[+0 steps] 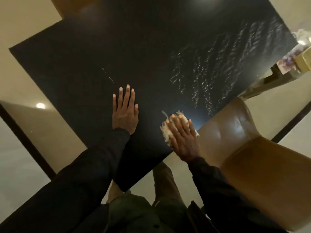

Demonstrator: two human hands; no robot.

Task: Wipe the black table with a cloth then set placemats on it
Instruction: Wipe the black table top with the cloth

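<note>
The black table (pixel 134 52) fills the upper middle of the head view, its corners pointing outward. My left hand (pixel 125 111) lies flat on it, palm down, fingers spread a little, holding nothing. My right hand (pixel 182 135) presses flat on a frayed white cloth (pixel 165 134) at the table's near right edge; the cloth sticks out to the left and beyond my fingertips. Wet streaks of droplets (pixel 210 76) glisten across the right part of the tabletop. No placemats can be seen.
A brown chair (pixel 252 148) stands close against the table's right edge, beside my right hand. Another brown chair back (pixel 70 5) shows at the far left corner. A shelf with small items (pixel 296 61) sits at the right. Pale floor (pixel 25 148) surrounds the table.
</note>
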